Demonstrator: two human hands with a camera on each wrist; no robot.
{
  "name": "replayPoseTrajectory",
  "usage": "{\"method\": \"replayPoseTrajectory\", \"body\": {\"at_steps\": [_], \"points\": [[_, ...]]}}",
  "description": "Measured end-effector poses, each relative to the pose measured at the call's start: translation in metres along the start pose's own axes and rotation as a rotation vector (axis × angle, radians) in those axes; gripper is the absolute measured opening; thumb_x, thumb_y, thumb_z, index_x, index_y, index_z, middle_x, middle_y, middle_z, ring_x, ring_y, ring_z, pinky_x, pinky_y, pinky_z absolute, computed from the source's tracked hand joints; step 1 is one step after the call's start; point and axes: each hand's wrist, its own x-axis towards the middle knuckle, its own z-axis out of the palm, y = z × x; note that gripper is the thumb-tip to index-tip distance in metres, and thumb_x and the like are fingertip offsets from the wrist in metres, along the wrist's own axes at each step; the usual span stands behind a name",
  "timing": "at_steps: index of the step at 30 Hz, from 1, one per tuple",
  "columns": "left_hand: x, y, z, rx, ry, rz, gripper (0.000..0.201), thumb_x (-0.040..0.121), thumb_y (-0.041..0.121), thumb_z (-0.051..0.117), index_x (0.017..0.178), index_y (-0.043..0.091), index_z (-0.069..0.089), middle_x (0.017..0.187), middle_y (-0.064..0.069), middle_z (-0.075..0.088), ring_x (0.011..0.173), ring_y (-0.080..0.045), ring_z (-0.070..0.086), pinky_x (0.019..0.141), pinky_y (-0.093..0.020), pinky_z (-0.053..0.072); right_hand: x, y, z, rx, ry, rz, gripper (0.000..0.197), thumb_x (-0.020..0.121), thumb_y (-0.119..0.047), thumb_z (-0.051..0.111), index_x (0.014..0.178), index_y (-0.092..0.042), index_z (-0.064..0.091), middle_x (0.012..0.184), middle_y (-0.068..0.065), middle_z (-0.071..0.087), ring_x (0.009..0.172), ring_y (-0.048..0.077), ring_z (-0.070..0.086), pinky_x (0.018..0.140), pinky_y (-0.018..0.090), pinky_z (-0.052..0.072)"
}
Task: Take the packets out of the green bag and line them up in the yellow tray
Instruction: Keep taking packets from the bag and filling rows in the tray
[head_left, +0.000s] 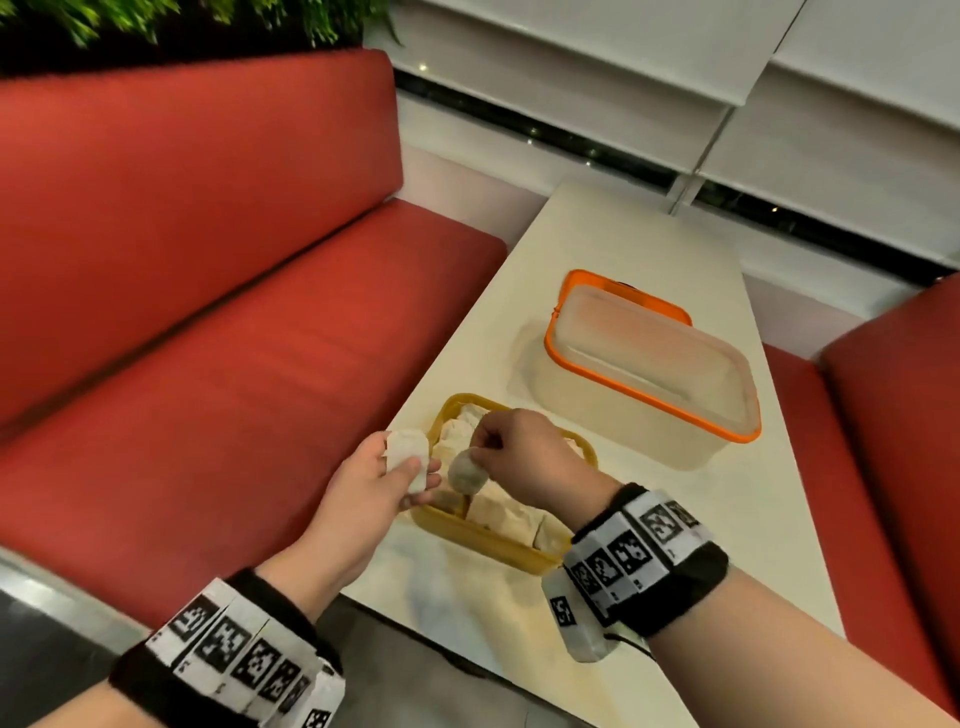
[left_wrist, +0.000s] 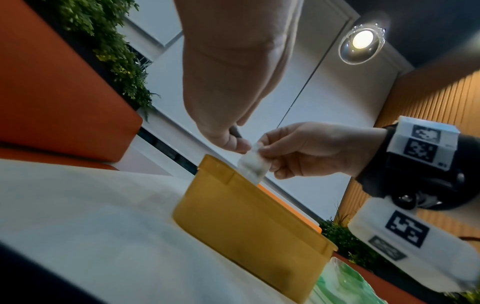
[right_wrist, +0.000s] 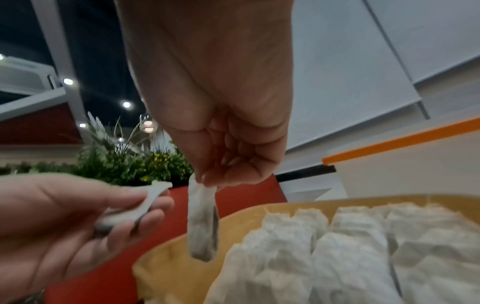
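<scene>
Green plastic of the bag (left_wrist: 345, 288) shows only in your left-wrist view, lying on the tabletop (head_left: 670, 499) just beside the yellow tray's near end. That yellow tray (head_left: 483, 538) sits near the tabletop's near left corner, holding rows of white packets (right_wrist: 350, 242). Your left hand (head_left: 374, 488), at the tray's left rim, curls its fingers around one white packet (head_left: 410, 457). Your right hand (head_left: 524, 457) pinches a second packet (head_left: 465, 470) by its top edge, so it hangs over the tray's left side. Farther along the tabletop stands an orange-rimmed clear container (head_left: 649, 364).
</scene>
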Motion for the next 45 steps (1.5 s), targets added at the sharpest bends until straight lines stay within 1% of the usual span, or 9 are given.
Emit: {"method": "replayPoseTrajectory", "body": {"at_steps": [4,8,19,27,31,34,38,42,45], "points": [[0.000,0.000,-0.009,-0.015,0.013,-0.016,0.014,0.098,0.008,0.045,0.100,0.014,0.058,0.094,-0.011,0.069,0.082,-0.016,0.069,0.069,-0.025,0.056,0.019,-0.009,0.020,-0.118,-0.140,0.037,0.015,0.090,-0.014,0.055,0.096,-0.007,0.067,0.086,0.002,0.060,0.079,0.016,0.052,0.055,0.020,0.037],[-0.003,-0.001,-0.012,-0.013,0.007,-0.031,0.015,0.097,0.008,0.046,0.101,0.015,0.059,0.092,-0.010,0.069,0.081,-0.016,0.068,0.068,-0.024,0.056,0.030,-0.011,0.033,-0.249,-0.241,0.083,0.021,0.092,-0.017,0.053,0.106,-0.008,0.066,0.106,0.008,0.066,0.088,0.019,0.053,0.071,0.024,0.038],[-0.009,-0.007,-0.010,0.021,-0.013,-0.046,0.017,0.097,0.008,0.047,0.101,0.017,0.061,0.095,-0.012,0.069,0.085,-0.019,0.069,0.083,-0.035,0.056,0.040,-0.011,0.042,-0.498,-0.302,0.103,0.029,0.093,-0.010,0.047,0.118,-0.006,0.061,0.119,0.011,0.062,0.109,0.026,0.058,0.090,0.030,0.048],[-0.008,-0.002,-0.005,0.176,-0.030,-0.010,0.014,0.095,0.011,0.051,0.095,0.014,0.066,0.091,-0.005,0.072,0.081,-0.015,0.072,0.089,-0.045,0.054,0.017,-0.020,0.009,0.184,-0.100,-0.014,0.036,0.081,-0.007,0.059,0.115,-0.018,0.061,0.099,-0.004,0.060,0.078,0.011,0.054,0.065,0.016,0.043],[-0.004,0.006,0.000,0.376,-0.021,0.040,0.004,0.081,0.018,0.060,0.081,0.021,0.063,0.078,-0.003,0.070,0.077,-0.024,0.067,0.076,-0.045,0.052,0.011,-0.026,0.012,0.063,-0.103,-0.124,0.023,0.080,-0.015,0.067,0.102,-0.016,0.063,0.077,-0.006,0.056,0.064,0.005,0.049,0.055,0.014,0.038],[-0.004,0.012,0.000,0.460,0.003,0.059,0.024,0.080,0.009,0.063,0.082,0.033,0.062,0.080,-0.003,0.068,0.075,-0.020,0.060,0.064,-0.032,0.045,0.012,-0.027,0.013,0.051,-0.027,-0.158,0.004,0.084,-0.014,0.063,0.086,-0.012,0.061,0.070,-0.004,0.052,0.061,0.008,0.045,0.052,0.017,0.035],[-0.001,0.012,-0.006,0.391,-0.001,0.028,0.033,0.076,-0.005,0.060,0.088,0.026,0.063,0.086,0.001,0.071,0.087,-0.016,0.067,0.083,-0.035,0.052,0.011,-0.021,0.008,0.070,0.055,-0.155,0.003,0.086,-0.013,0.059,0.086,-0.010,0.060,0.072,-0.003,0.053,0.065,0.012,0.045,0.060,0.028,0.038],[0.002,0.008,-0.009,0.349,0.035,0.036,0.026,0.081,-0.002,0.061,0.087,0.023,0.063,0.090,-0.002,0.069,0.088,-0.016,0.066,0.082,-0.028,0.053,0.012,-0.015,0.011,0.048,0.052,-0.122,0.009,0.087,-0.008,0.052,0.084,-0.013,0.058,0.068,-0.007,0.050,0.057,0.010,0.046,0.048,0.018,0.035],[0.004,0.003,-0.010,0.344,0.040,0.033,0.027,0.083,-0.001,0.061,0.087,0.026,0.062,0.094,-0.002,0.068,0.090,-0.015,0.066,0.082,-0.027,0.053,0.019,-0.011,0.018,-0.085,-0.047,-0.073,0.013,0.087,-0.007,0.048,0.090,-0.008,0.061,0.080,0.005,0.059,0.070,0.019,0.050,0.055,0.029,0.036]]}}
